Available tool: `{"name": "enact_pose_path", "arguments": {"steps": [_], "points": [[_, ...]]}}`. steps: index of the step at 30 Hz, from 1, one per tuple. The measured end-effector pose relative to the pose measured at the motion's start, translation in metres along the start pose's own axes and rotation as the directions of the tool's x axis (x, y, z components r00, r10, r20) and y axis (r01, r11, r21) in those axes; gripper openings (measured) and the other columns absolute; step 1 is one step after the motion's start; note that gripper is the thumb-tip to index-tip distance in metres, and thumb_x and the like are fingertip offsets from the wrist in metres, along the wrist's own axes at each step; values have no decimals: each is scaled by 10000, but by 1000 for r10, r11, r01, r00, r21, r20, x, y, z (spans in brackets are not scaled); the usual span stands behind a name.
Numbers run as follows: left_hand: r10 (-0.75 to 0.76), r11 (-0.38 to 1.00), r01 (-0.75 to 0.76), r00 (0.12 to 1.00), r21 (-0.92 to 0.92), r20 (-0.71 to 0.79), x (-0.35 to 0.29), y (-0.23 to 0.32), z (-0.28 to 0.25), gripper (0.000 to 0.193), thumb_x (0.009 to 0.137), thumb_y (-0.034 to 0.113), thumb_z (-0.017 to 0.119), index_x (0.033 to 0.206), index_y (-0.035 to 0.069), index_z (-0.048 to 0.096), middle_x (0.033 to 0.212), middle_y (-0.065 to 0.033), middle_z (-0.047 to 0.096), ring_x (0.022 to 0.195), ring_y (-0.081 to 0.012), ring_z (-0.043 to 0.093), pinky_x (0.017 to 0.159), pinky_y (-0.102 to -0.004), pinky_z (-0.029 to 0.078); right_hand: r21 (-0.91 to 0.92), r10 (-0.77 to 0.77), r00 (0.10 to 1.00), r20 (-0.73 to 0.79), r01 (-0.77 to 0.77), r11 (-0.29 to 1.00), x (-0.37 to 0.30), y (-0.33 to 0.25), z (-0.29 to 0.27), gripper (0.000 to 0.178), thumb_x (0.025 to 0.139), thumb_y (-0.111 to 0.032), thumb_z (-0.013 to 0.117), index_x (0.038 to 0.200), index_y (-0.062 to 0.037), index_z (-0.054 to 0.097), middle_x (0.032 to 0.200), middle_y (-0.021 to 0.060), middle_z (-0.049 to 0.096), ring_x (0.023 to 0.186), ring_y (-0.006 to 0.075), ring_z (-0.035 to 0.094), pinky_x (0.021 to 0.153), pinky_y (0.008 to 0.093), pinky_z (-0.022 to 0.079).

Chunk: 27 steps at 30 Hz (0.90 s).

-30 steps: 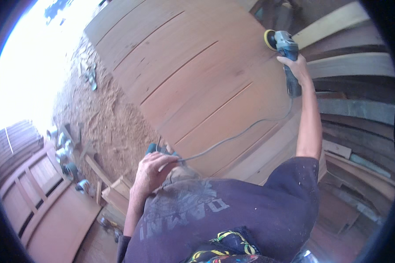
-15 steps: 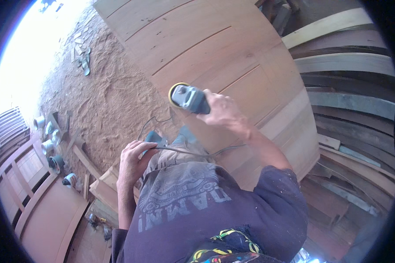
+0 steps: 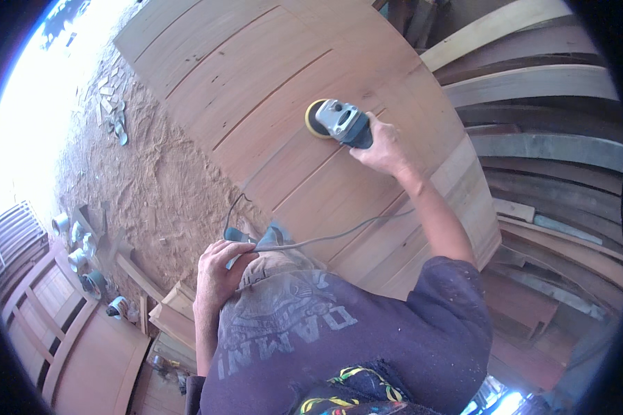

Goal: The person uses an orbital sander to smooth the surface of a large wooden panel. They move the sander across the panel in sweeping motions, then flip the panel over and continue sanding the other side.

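My right hand (image 3: 386, 146) is closed round the dark body of an angle grinder (image 3: 343, 122) with a silver-grey head and a round, yellow-edged sanding disc (image 3: 316, 119). The disc is on or just over the face of a large grooved wooden door panel (image 3: 256, 90); I cannot tell if it touches. Close to my waist, my left hand (image 3: 223, 266) pinches a grey power cord (image 3: 311, 242). From there the cord sags across the panel toward my right forearm.
Stacked boards and planks (image 3: 547, 145) fill the right side. Sandy ground (image 3: 166, 159) with wood scraps and sandals (image 3: 118, 124) lies left of the panel. Tape-like rolls (image 3: 76, 259), another framed wooden door (image 3: 97, 360) and offcuts (image 3: 176, 311) stand at the lower left.
My right hand has carried the grinder up and to the right, from the panel's left edge onto its middle. The left hand still holds the cord, slightly lower in view.
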<state>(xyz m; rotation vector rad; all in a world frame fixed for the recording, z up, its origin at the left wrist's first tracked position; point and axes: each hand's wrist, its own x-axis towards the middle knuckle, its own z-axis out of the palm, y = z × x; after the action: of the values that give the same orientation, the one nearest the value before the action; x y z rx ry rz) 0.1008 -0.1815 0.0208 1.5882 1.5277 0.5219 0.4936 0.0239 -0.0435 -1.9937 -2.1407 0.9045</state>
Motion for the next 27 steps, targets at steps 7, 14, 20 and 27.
{"name": "enact_pose_path", "arguments": {"steps": [7, 14, 20, 27], "points": [[41, 998, -44, 997, 37, 72, 36, 31, 15, 170, 905, 141, 898, 1056, 82, 852, 975, -90, 841, 911, -296, 800, 848, -425, 604, 179, 15, 989, -149, 12, 984, 36, 58, -48, 604, 781, -232, 849, 1336, -49, 697, 1125, 272, 807, 1126, 472, 781, 972, 522, 628], [92, 994, -100, 986, 49, 142, 58, 40, 32, 172, 915, 156, 898, 1061, 84, 842, 947, -74, 833, 872, -281, 790, 806, -421, 592, 13, 136, 984, -113, -136, 991, 79, 135, -98, 614, 748, -284, 898, 1278, -10, 753, 1159, 252, 808, 1108, 411, 791, 978, 484, 614], [80, 996, -88, 978, 32, 195, 69, 53, 43, 180, 922, 157, 898, 1077, 80, 847, 944, -88, 831, 884, -282, 795, 824, -423, 598, 103, 104, 974, -201, -85, 991, 113, 201, -120, 591, 735, -349, 928, 1192, 1, 791, 1087, 217, 830, 1043, 361, 807, 959, 456, 608], [64, 997, -68, 992, 32, 105, 38, 48, 29, 164, 939, 149, 887, 1079, 73, 848, 954, -110, 831, 904, -303, 797, 842, -425, 606, 323, 84, 951, -298, 18, 946, 101, 206, -121, 515, 855, -341, 923, 1238, -26, 784, 1075, 68, 785, 961, 215, 723, 916, 396, 582]]}}
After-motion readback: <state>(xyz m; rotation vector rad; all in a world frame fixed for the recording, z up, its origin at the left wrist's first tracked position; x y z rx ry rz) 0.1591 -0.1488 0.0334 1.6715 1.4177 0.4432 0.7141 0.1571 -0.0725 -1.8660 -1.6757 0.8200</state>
